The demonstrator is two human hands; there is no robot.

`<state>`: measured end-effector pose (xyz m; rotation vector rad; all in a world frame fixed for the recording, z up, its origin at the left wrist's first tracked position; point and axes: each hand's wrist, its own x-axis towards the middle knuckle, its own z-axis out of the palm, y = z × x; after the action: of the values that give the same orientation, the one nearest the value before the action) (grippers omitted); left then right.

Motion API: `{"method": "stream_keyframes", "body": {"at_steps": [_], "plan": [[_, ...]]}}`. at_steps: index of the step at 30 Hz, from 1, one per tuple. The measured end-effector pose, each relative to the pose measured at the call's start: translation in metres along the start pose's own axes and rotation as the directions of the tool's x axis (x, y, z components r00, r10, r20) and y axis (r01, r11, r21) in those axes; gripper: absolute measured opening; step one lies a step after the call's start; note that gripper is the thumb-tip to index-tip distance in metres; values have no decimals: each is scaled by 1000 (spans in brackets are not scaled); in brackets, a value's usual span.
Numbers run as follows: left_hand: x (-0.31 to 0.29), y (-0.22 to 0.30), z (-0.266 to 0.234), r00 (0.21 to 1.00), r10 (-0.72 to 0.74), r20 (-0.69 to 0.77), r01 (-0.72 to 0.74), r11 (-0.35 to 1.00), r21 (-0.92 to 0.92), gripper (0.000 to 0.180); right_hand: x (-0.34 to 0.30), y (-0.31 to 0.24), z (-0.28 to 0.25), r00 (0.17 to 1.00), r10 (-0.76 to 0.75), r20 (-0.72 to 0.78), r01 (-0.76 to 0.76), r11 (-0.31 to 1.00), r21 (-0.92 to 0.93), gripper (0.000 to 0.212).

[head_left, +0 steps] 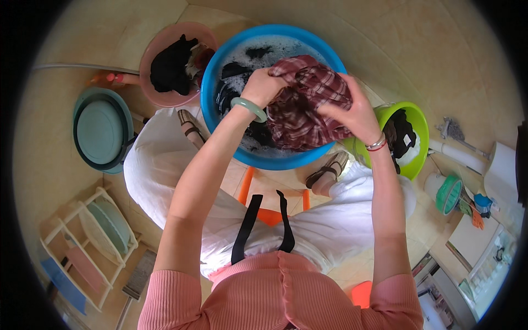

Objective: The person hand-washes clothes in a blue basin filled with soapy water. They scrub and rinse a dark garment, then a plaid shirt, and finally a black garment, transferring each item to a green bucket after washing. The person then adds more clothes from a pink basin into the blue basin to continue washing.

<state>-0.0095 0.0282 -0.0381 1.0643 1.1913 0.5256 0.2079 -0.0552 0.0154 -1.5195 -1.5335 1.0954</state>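
Note:
A wet, dark red plaid garment is bunched between my two hands over a round blue basin. My left hand is closed on its upper left part, with a green bangle on that wrist. On the right side, my right hand curls round the cloth, its thumb lying across the front. Soapy water with white foam fills the basin, and dark clothes soak in it at the left. What kind of garment the plaid cloth is cannot be made out.
A pink basin with dark clothes stands left of the blue one. A lime green bucket holding black clothes stands at right. Teal stacked basins and a white rack are at left. An orange stool is beneath me.

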Motion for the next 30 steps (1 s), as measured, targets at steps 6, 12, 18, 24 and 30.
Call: {"method": "stream_keyframes", "body": {"at_steps": [6, 12, 18, 24, 30], "plan": [[-34, 45, 28, 874, 35, 484, 181, 902, -393, 40, 2, 60, -14, 953, 68, -294, -146, 957, -251, 39], [-12, 7, 25, 949, 290, 120, -291, 669, 683, 43, -4, 18, -8, 968, 246, -57, -146, 729, 668, 36], [-21, 35, 16, 968, -82, 236, 155, 938, -310, 31, -4, 4, -14, 995, 74, 61, -67, 993, -100, 51], [-41, 53, 32, 776, 78, 625, 128, 952, -278, 50, -2, 65, -29, 961, 183, -208, -162, 980, 114, 31], [-2, -7, 23, 937, 346, 40, -276, 666, 694, 34, -14, 31, -17, 910, 387, 146, -384, 658, 647, 38]]}}
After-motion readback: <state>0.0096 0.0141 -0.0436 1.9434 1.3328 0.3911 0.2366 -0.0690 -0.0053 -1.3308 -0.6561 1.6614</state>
